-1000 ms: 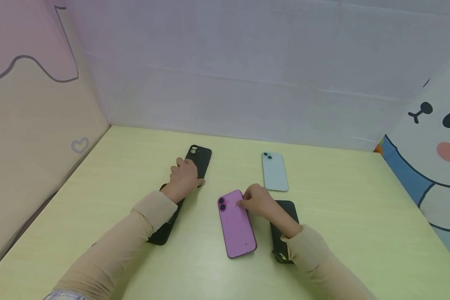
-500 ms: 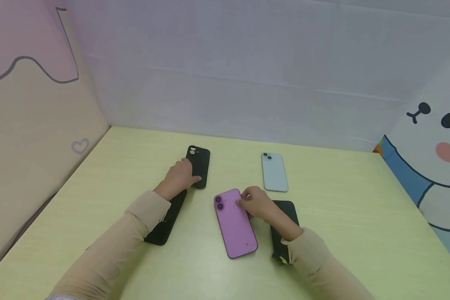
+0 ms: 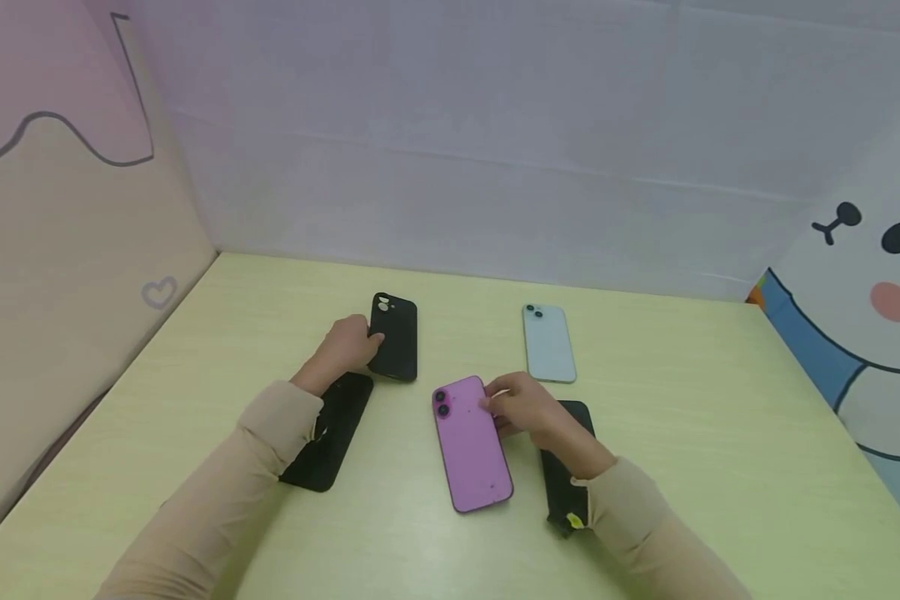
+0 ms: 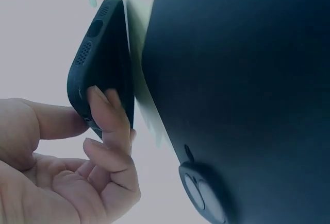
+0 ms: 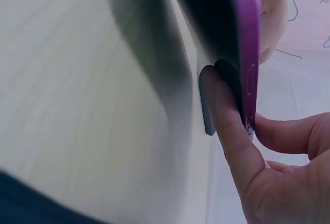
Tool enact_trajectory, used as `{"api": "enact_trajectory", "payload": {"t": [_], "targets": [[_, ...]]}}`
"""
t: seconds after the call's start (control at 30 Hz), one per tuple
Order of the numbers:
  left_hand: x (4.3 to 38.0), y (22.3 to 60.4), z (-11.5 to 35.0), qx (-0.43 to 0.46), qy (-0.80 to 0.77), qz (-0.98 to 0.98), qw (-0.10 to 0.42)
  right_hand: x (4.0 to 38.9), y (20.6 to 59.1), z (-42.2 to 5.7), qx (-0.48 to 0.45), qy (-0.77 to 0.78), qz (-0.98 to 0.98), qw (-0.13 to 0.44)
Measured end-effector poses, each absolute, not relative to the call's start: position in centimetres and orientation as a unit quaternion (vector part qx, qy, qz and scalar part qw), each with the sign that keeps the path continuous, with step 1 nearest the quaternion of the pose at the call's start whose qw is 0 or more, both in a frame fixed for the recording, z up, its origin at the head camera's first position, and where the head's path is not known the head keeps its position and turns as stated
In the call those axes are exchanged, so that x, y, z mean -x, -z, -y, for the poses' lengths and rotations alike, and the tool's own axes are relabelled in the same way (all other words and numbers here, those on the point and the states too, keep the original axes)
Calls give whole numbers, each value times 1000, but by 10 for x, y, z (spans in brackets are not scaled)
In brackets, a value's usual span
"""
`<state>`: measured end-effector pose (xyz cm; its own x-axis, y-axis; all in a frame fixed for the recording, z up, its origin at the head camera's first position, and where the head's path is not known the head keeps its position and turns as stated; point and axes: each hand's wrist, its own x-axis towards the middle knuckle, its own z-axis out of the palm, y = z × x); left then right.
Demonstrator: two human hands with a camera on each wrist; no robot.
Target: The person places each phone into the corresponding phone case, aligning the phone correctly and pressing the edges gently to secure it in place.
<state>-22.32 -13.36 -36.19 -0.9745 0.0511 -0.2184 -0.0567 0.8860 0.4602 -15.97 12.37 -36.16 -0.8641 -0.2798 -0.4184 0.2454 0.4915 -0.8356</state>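
Note:
My left hand (image 3: 345,343) pinches the left edge of a black phone case (image 3: 396,337), which has camera cutouts at its top left. In the left wrist view, the thumb lies on the outer side of the case (image 4: 85,69) and fingertips (image 4: 98,100) reach inside it. My right hand (image 3: 525,408) grips a pink phone (image 3: 472,450) by its upper right edge. The right wrist view shows the thumb on the back of the pink phone (image 5: 250,74), with a finger against its dark underside; that phone's upper end is raised off the table there.
A black phone or case (image 3: 337,442) lies under the left forearm, partly hidden. Another dark one (image 3: 566,483), with a yellow patch at its lower end, sits beneath the right wrist. A pale blue phone (image 3: 550,346) rests farther back on the table (image 3: 682,400), before a white backdrop.
My left hand has slid left and the black case has turned a little more upright with it, its lower end coming toward me. The right hand's grip on the pink phone has shifted slightly.

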Motion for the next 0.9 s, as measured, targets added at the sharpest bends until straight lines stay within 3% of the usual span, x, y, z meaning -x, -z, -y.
{"api": "enact_trajectory", "payload": {"t": [0.37, 0.9], "targets": [[222, 354, 134, 60, -363, -911, 186, 165, 363, -131, -8, 542, -801, 254], [212, 353, 136, 64, -506, -842, 174, 171, 359, -133, -49, 588, -782, 201]]}}
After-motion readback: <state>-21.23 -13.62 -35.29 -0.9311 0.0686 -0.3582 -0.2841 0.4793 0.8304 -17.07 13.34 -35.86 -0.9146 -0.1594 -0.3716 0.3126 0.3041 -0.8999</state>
